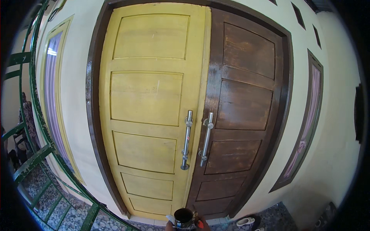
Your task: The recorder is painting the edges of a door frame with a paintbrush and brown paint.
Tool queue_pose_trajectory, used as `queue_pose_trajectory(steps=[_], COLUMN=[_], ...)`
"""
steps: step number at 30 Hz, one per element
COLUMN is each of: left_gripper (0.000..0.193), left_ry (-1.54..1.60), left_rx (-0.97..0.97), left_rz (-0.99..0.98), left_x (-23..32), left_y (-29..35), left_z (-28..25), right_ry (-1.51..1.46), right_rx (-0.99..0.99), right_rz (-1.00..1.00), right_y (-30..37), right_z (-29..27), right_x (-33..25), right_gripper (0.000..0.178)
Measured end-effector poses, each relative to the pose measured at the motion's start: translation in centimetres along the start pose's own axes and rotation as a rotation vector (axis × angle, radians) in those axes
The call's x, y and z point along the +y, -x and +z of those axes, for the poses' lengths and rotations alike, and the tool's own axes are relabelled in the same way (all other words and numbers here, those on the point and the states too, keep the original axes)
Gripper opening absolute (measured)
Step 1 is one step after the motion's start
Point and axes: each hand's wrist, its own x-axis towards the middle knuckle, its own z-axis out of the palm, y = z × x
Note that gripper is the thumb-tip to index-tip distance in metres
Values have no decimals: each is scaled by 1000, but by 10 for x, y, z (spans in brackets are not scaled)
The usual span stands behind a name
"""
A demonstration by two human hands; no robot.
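At the lower edge, an open can [184, 216] with a dark inside is held between my two hands, close to my body. My left hand [169, 226] is closed against its left side, where a pale, crumpled bit shows. My right hand [205, 225] grips the right side; a small orange-red piece beside its fingers is too small to name. Ahead stands a double door. Its left leaf [144, 99] is yellow, while the right leaf [244, 104] is dark brown with uneven, lighter patches. Both hands are well below the metal bar handles, the left handle [186, 140] and right handle [206, 139].
A dark brown frame [92, 100] surrounds the door. At the left curves a green metal railing [50, 138]. Curtained windows, one yellow-framed [54, 84] and one brown-framed [302, 142], flank the door. A pale shoe [245, 221] lies on the pebbled floor at the lower right.
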Motion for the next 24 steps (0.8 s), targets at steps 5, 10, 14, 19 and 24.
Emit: queue_pose_trajectory(steps=[5,10,14,19,24], left_gripper=[59,65,66,59,67], left_ry=[-87,-150,-223,-114,-841], left_rx=[86,150,191,528,867], left_rz=[-1,16,58,13,467], left_x=[3,15,30,45,87], left_y=[11,27,44,52,111], left_z=[-13,-22,-26,-48,-89], right_ry=[-164,-273,-289,-394,-829], right_rx=[119,200,279,190,113], right_rz=[100,106,49,108,216], right_y=[1,2,3,-17,-51], right_z=[17,31,47,48,24], right_x=[-15,-15,-18,-28,-39], right_gripper=[94,80,69,77,69])
